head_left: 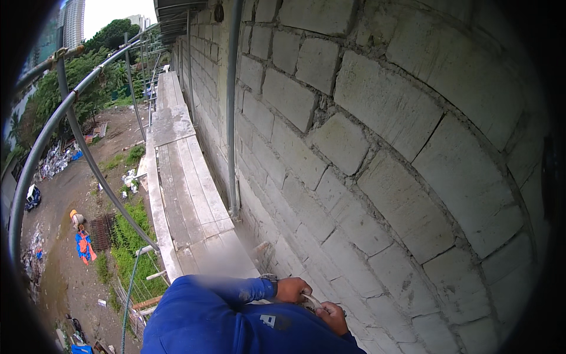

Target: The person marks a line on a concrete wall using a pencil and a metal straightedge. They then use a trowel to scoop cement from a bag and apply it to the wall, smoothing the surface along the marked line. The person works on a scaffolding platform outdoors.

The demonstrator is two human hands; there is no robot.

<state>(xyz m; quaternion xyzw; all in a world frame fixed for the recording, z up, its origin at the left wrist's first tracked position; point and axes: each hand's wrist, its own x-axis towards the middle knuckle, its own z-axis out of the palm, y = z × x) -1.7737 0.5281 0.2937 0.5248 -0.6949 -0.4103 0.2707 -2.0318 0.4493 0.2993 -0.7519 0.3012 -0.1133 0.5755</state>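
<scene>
Against the block wall (377, 141), everything else takes its place. Grey concrete blocks, rough mortar joints, fills the right and centre of the view, running away toward the upper left.

Scaffold walkway (183, 183): pale wooden planks laid lengthwise, running along the wall's foot just to its left, receding into the distance. Near end is blurred.

Guard rail (41, 141): grey steel tube on the outer side of the walkway, well apart from the wall, curving up to the upper left with a diagonal brace below it.

Upright steel pipe (233, 106): stands close beside the wall, its foot at the planks' inner edge.

Ground far below, left of the walkway: bare dirt, grass patches, scattered debris. A person in orange (81, 236) stands down there, well apart from the wall.

Blue sleeves at the bottom edge, both forearms reaching toward the wall's lower courses. Wristwatch (269, 277) on the left wrist.

Left hand (292, 289): fingers curled shut, closed round the near end of a small pale tool (311, 301). Just short of the wall face.

Right hand (332, 315): also curled, gripping the same tool's other end, just beside the left hand, lower and nearer the wall.

Tool: narrow, light-coloured, held between the two hands, close to the wall's bottom blocks. Too small to say what kind.
</scene>
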